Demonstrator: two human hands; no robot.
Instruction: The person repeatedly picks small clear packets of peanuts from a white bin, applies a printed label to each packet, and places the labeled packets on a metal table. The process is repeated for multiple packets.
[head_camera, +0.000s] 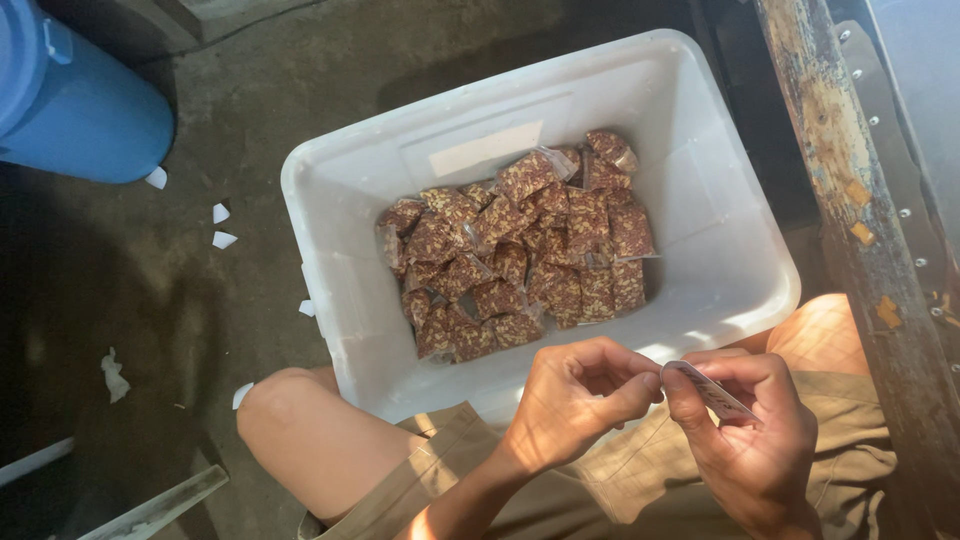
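A white plastic tub (340, 300) stands on the floor between my knees, holding several small clear packets of red-brown speckled snack (520, 250). Above its near rim, my right hand (750, 430) pinches one flat packet (712, 392) edge-on between thumb and fingers. My left hand (570, 400) is curled beside it, with thumb and forefinger touching the packet's left end.
A blue barrel (70, 95) stands at the top left. Small white paper scraps (222, 225) lie on the dark concrete floor. A worn wooden post (860, 220) runs down the right side. A pale strip (160, 505) lies at the bottom left.
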